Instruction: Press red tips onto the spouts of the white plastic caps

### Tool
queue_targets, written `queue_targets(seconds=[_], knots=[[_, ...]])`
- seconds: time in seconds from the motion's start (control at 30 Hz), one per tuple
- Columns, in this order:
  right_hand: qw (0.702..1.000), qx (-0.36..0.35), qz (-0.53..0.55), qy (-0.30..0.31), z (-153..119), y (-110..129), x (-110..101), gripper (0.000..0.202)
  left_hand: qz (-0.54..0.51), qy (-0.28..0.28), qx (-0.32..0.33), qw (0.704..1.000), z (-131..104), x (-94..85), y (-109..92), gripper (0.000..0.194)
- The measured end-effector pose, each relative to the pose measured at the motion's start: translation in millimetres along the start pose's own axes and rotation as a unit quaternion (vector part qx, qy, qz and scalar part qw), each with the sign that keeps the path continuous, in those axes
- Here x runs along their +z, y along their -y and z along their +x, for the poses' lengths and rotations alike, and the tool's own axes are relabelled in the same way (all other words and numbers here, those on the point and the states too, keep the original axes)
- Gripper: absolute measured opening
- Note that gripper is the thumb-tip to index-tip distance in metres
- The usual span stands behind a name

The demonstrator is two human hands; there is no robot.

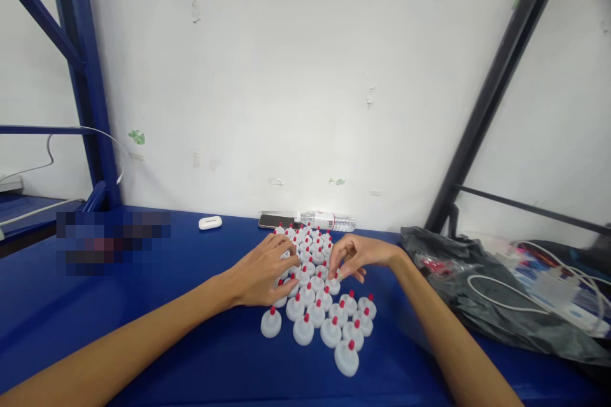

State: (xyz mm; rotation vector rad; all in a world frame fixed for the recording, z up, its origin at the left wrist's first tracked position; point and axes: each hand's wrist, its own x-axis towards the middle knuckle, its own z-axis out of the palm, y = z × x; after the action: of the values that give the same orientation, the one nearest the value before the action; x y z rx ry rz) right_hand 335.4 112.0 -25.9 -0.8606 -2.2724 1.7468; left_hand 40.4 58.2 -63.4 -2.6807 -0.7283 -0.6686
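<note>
Many small round white caps with red tips [303,329] stand upright in close rows on the blue table [200,356]. My left hand [265,270] lies along the left side of the group, fingers apart and curved over several caps; its fingertips hide some of them. On the right side, my right hand [353,254] has its thumb and fingers closed at the top of one white cap [333,285], whose red tip is mostly hidden. That cap stands among the others. Nearer to me, one white cap [271,323] sits slightly apart at the left front.
Behind the caps lie a phone [272,221] and a clear plastic bottle [329,221] on its side. A white case [210,222] is further left. At the right, a dark plastic bag [477,305] holds cables and a red packet. Metal posts [496,89] flank the white wall.
</note>
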Motion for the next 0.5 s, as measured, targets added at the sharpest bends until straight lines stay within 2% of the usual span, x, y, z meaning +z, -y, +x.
queue_targets(seconds=[0.2,0.3,0.33,0.4,0.5], knots=[[0.999,0.012,-0.013,0.042,-2.6,0.2,-0.2,0.024,0.001,0.001,-0.013,1.000,0.9,2.7,-0.1,0.019],[1.000,-0.011,-0.005,0.019,-0.8,0.3,1.9,0.025,-0.024,-0.001,-0.022,0.999,0.2,-1.9,-0.8,0.022],[1.000,-0.028,-0.003,-0.008,0.6,0.3,2.5,0.026,-0.037,-0.005,-0.027,0.999,-0.1,-3.8,-1.3,0.023],[0.992,-0.074,0.001,-0.104,5.3,-0.5,2.8,0.027,-0.060,-0.021,-0.045,0.997,-0.4,-7.0,-1.8,0.025],[0.942,-0.130,0.007,-0.308,15.8,-5.8,-0.4,0.036,-0.097,-0.069,-0.118,0.986,-0.7,-5.5,1.4,0.031]])
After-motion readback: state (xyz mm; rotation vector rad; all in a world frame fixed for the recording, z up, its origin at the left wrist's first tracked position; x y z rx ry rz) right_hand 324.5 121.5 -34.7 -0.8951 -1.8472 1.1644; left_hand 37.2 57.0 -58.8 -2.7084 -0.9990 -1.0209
